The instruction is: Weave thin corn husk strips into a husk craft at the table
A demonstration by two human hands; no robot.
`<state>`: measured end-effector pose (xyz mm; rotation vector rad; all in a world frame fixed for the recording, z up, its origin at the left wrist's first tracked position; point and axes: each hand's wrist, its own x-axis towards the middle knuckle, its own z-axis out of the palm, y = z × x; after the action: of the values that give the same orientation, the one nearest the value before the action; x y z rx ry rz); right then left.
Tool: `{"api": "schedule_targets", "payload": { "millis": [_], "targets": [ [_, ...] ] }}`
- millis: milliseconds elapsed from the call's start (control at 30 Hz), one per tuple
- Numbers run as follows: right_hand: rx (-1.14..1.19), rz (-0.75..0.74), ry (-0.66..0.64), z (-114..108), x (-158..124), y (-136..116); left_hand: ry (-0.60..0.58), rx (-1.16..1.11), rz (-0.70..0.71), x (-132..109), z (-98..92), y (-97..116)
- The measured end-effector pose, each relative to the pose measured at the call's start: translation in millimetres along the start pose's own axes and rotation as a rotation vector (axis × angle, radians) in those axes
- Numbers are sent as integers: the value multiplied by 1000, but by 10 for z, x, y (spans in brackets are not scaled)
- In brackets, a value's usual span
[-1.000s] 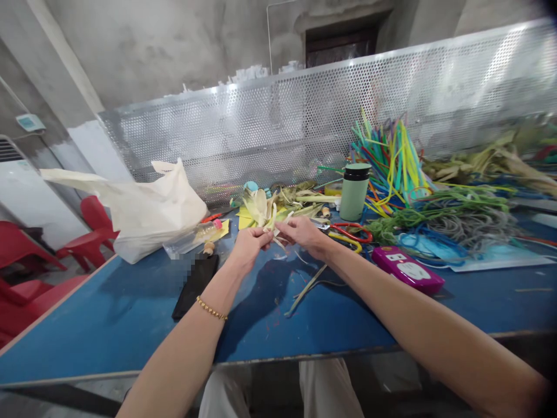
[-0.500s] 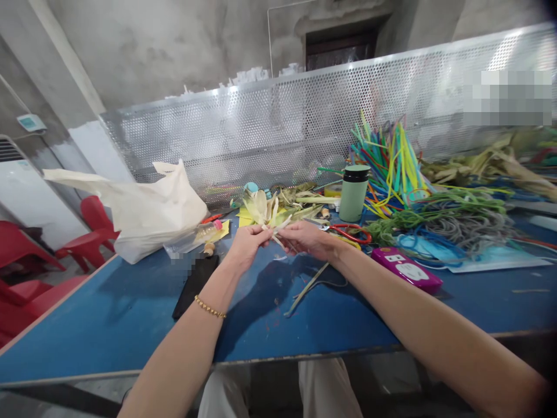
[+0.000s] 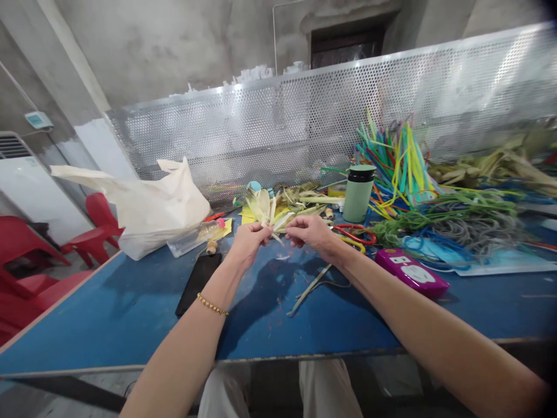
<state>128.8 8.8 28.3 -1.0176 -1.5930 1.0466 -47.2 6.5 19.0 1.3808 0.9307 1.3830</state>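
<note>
Above the blue table (image 3: 130, 325), my left hand (image 3: 250, 244) pinches the base of a pale yellow-white flower shape (image 3: 262, 206), which looks made of dried corn husk. Its petals fan upward and a few strips stick out to the right. Just right of it, my right hand (image 3: 311, 235) is closed, thumb and fingers together near the tip of a pale strip. Whatever those fingers grip is too small or hidden to make out. Below the hands, a loose dried strip (image 3: 308, 290) lies on the table.
Left of my arms are a black phone (image 3: 198, 284), a clear plastic bottle (image 3: 211, 229) and a white bag (image 3: 161, 209). On the right are red-handled scissors (image 3: 359, 233), a green tumbler (image 3: 358, 197), a purple box (image 3: 411, 273), colourful pipe cleaners (image 3: 407, 165) and tangled cords (image 3: 478, 223).
My right hand has drawn slightly away to the right from the husk flower, leaving a small gap. My left hand keeps its pinch. The view has shifted a little.
</note>
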Motion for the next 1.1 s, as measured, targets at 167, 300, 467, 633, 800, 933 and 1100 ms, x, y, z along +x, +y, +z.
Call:
{"api": "schedule_targets", "payload": {
  "millis": [167, 300, 467, 633, 800, 933, 1100],
  "targets": [
    [131, 108, -146, -55, -8, -16, -16, -82, -20, -2, 3, 8],
    [156, 148, -156, -66, 5, 7, -87, -75, -25, -6, 21, -9],
    [29, 67, -88, -14, -6, 17, -132, -38, -5, -6, 31, -39],
    [-107, -36, -8, 90, 11, 56, -60, 92, 11, -54, 69, 1],
    [-391, -80, 129, 182, 23, 61, 62, 120, 20, -28, 84, -50],
    [-384, -160, 111, 149, 3, 16, 149, 112, 20, 38, 25, -107],
    [-85, -81, -71, 43, -51, -99, 103, 75, -11, 31, 3, -68]
  ]
}}
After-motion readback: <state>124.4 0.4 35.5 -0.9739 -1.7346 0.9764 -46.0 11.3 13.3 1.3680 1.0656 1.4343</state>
